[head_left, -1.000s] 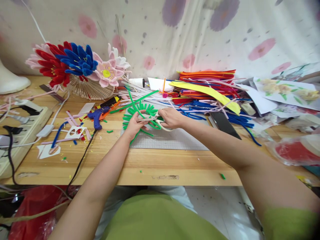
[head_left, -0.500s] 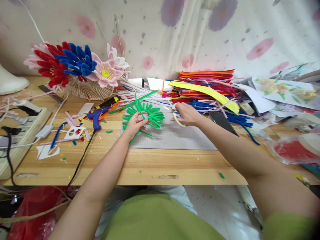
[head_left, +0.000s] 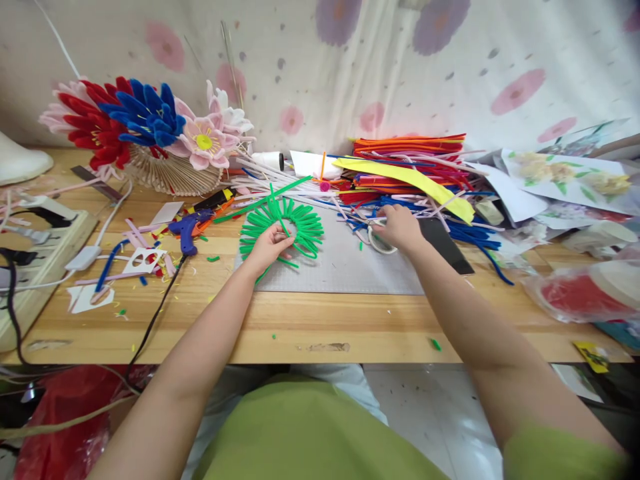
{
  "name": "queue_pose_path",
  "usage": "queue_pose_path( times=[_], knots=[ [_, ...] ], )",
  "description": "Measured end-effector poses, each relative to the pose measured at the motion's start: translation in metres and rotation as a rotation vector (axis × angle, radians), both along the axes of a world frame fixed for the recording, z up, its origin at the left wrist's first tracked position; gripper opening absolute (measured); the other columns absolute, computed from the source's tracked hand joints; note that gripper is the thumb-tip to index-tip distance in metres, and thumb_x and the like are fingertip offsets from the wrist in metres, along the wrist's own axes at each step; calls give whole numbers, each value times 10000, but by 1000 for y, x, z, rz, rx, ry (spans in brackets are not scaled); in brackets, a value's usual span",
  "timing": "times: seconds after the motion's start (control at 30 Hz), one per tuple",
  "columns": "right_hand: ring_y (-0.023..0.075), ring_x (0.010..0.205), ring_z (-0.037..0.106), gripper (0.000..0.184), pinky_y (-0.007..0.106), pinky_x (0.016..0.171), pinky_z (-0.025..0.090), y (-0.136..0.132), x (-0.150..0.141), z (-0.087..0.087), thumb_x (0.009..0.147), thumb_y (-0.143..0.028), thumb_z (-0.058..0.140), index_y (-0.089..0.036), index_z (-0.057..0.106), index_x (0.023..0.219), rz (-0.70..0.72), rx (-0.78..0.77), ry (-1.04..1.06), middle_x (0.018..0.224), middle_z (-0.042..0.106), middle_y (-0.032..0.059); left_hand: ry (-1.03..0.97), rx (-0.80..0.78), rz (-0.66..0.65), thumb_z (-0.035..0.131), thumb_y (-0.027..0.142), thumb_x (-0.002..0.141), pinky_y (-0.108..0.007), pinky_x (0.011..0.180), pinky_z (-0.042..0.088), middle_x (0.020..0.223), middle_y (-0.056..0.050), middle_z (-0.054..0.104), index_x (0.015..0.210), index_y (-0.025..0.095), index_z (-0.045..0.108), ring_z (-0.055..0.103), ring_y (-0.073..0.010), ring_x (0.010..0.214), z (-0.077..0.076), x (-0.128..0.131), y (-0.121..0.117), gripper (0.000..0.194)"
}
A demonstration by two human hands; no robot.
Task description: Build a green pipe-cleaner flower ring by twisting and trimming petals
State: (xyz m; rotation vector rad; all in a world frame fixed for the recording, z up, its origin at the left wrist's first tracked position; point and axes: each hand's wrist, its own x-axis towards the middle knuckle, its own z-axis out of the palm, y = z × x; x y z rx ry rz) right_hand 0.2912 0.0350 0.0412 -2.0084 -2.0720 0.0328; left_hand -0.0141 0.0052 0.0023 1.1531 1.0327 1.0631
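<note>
My left hand [head_left: 270, 250] pinches the near left part of a green pipe-cleaner ring [head_left: 310, 230], whose many narrow loops fan out around an open centre. Loose green ends stick out above and below the fingers. Off to the right, my right hand [head_left: 399, 227] has its fingers curled at the white-handled scissors [head_left: 383, 245], low over the back right of the grey cutting mat [head_left: 340, 280]. Pipe cleaners and the hand partly hide the blades. A dark phone-like slab [head_left: 445, 245] lies just right of that hand.
Piles of coloured pipe cleaners [head_left: 410, 147] and a yellow strip [head_left: 415, 183] lie behind the mat. At left are a blue glue gun [head_left: 187, 230], paper scraps, a power strip [head_left: 55, 267] and fuzzy flowers [head_left: 150, 117]. Plastic-wrapped items [head_left: 585, 293] sit at right.
My right hand has moved right with the scissors, away from the green ring and down toward the pipe cleaners near the dark slab. My left hand keeps its hold on the ring.
</note>
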Motion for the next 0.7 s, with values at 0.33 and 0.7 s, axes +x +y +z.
queue_pose_path(
  times=[0.33, 0.7],
  knots=[
    [173, 853, 532, 96, 307, 790, 416, -12, -135, -27, 751, -272, 628, -180, 635, 776, 439, -30, 417, 823, 586, 37, 81, -44, 56, 767, 294, 548, -196, 441, 479, 533, 79, 545, 791, 167, 472, 569, -95, 493, 3, 9, -1, 403],
    [101, 623, 482, 60, 235, 610, 376, -6, -115, -20, 762, -223, 540, -176, 513, 736, 328, -117, 690, 694, 551, -17, 124, -43, 117, 757, 278, 582, -152, 375, 395, 512, 68, 543, 736, 170, 435, 596, -114, 504, 3, 11, -1, 373]
  ],
)
